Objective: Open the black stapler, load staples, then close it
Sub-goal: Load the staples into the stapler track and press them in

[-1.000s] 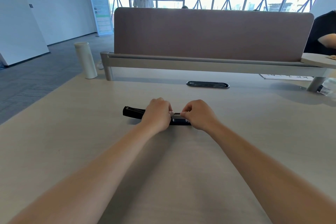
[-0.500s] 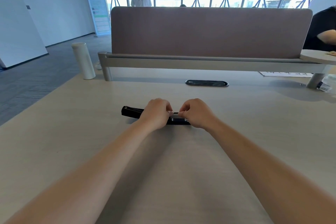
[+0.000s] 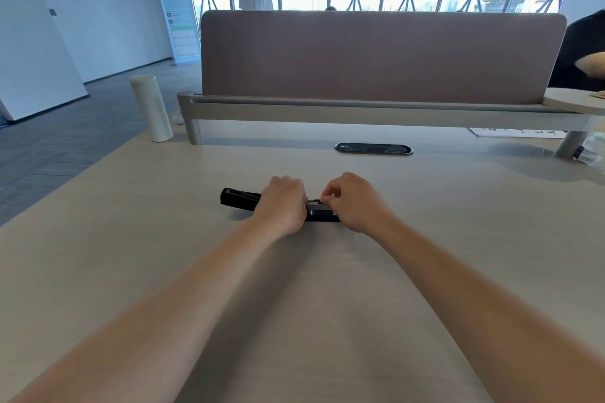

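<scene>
The black stapler (image 3: 240, 199) lies opened out flat on the pale wooden desk (image 3: 131, 239), its long axis running left to right. My left hand (image 3: 284, 203) is closed over its middle and hides that part. My right hand (image 3: 352, 203) sits at the stapler's right end, with thumb and forefinger pinched over a small silvery strip (image 3: 315, 203) on the black body. Whether that strip is staples or the metal rail, I cannot tell. Between the hands a short stretch of the stapler shows.
A cream cylindrical bottle (image 3: 151, 108) stands at the desk's far left. A brown divider screen (image 3: 376, 56) on a grey rail crosses the back. A black cable grommet (image 3: 373, 149) lies ahead. Papers (image 3: 517, 132) and a plastic bottle (image 3: 592, 149) are far right; a person's arm shows there.
My right hand's fingers have lifted slightly and now pinch above the stapler's right part. The left hand stays put on the middle. The stapler has not shifted.
</scene>
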A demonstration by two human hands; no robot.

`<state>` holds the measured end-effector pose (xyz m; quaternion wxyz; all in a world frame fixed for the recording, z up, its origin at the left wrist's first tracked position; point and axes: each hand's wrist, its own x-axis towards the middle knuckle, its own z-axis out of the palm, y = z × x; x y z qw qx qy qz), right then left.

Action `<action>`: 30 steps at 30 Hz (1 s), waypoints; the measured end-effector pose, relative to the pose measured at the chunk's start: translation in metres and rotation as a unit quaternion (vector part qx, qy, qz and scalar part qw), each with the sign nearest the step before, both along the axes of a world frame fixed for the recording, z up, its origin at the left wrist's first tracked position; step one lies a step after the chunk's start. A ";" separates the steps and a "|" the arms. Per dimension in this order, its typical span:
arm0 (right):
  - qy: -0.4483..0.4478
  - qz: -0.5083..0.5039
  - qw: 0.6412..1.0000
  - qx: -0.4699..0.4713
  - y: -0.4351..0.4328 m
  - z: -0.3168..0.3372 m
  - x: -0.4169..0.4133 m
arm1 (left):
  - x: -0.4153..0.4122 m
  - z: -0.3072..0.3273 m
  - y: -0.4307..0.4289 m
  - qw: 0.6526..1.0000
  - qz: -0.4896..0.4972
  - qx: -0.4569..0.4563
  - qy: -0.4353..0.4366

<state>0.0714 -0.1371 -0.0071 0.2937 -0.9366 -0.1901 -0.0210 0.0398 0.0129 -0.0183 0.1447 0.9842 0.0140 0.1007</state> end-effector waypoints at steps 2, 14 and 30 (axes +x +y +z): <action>-0.010 0.010 1.000 0.000 0.002 0.000 -0.001 | 0.000 0.001 -0.001 1.000 -0.004 0.002 -0.001; -0.070 0.049 0.995 -0.056 0.010 -0.001 -0.003 | -0.013 -0.001 0.005 0.994 -0.031 0.021 -0.103; -0.097 0.019 0.992 -0.080 0.008 -0.006 -0.014 | -0.024 -0.007 0.005 0.994 -0.040 0.048 -0.091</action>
